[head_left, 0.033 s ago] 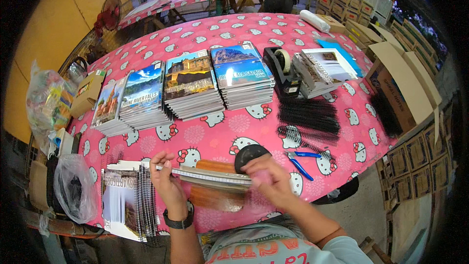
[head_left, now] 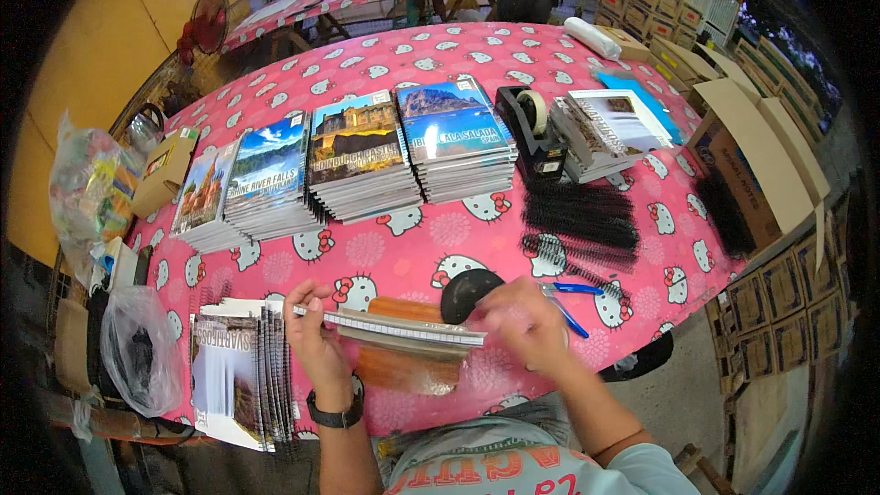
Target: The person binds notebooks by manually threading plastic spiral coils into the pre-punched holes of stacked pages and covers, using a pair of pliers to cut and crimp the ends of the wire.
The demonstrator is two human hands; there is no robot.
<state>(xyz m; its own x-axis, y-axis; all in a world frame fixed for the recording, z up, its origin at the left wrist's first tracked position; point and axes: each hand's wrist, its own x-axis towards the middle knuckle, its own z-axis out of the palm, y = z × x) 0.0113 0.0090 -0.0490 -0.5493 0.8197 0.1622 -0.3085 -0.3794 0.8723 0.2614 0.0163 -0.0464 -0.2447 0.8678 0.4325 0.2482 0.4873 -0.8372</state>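
My left hand (head_left: 318,335), with a black watch at the wrist, grips the left end of an unbound notebook (head_left: 403,326). The notebook is held nearly edge-on, its row of punched holes facing up, above a brown wooden board (head_left: 412,371). My right hand (head_left: 527,325) is just off the notebook's right end; motion blurs its fingers. Behind that hand sits a round black object (head_left: 470,294). Blue-handled pliers (head_left: 570,312) lie to its right, partly covered by the hand. Farther back is a heap of black spiral coils (head_left: 582,225).
Several stacks of picture-covered notebooks (head_left: 362,151) stand across the table. A tape dispenser (head_left: 532,133) and another notebook pile (head_left: 610,133) are at right. Coil-bound notebooks (head_left: 238,376) lie at near left beside a plastic bag (head_left: 142,353). An open carton (head_left: 752,156) stands at the right edge.
My right hand has moved right, away from the notebook's right end, uncovering that end and covering part of the pliers. My left hand keeps its hold.
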